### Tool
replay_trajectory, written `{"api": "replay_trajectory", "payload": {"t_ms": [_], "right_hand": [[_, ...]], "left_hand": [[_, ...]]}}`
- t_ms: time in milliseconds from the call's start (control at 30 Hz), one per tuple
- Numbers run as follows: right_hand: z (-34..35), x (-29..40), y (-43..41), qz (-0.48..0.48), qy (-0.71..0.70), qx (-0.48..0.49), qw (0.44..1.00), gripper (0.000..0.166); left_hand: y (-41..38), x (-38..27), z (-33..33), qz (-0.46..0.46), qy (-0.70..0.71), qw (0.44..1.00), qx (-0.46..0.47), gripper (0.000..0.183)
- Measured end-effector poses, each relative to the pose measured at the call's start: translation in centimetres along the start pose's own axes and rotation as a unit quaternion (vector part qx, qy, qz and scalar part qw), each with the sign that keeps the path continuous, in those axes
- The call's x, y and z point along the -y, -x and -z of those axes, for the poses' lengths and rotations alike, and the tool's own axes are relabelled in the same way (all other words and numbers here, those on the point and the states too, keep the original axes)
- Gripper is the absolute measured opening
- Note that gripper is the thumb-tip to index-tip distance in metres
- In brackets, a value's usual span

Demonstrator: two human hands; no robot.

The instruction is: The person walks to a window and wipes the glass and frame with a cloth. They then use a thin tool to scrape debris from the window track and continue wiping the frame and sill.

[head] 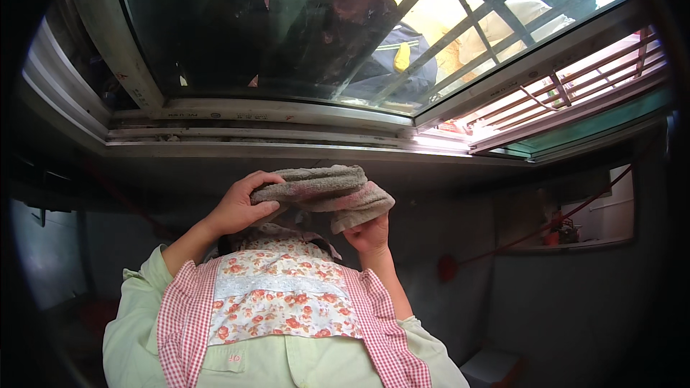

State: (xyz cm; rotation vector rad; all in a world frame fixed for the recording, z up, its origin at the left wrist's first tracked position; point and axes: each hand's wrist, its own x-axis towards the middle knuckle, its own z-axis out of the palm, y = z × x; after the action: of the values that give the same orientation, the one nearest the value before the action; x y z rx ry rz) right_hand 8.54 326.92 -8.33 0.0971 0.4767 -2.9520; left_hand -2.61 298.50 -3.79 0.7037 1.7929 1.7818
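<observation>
A folded grey-green cloth, likely terry towelling [318, 186], with pinkish stains spans the space between my hands, in front of my upper chest. My left hand [248, 199] pinches its left end, fingers over the top and thumb on the near side. At the other end, the cloth droops over the fingers of my right hand [369, 231], which grips it from below; those fingertips are partly hidden. Below the cloth are a floral fabric piece [285, 302] with red gingham sides and my pale green shirt.
A sliding window with a white PVC frame [280, 110] and a ledge lies beyond the cloth. Metal bars [469, 16] show through its glass, with a yellow object [402, 57] behind them. A red cord [517, 242] runs along the right side, near a mirror or opening [598, 210].
</observation>
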Motion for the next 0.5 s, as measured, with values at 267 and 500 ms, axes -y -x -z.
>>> {"api": "replay_trajectory", "payload": {"t_ms": [267,500], "right_hand": [[-3.4,6.4,1.0,0.084,0.37,0.027,0.925,0.036],[-6.2,11.9,1.9,0.122,0.644,-0.114,0.747,0.019]], "left_hand": [[-4.0,0.1,-1.0,-0.031,0.193,0.981,-0.011,0.019],[-7.2,-2.8,-2.0,-0.079,0.022,0.995,-0.057,0.027]]}}
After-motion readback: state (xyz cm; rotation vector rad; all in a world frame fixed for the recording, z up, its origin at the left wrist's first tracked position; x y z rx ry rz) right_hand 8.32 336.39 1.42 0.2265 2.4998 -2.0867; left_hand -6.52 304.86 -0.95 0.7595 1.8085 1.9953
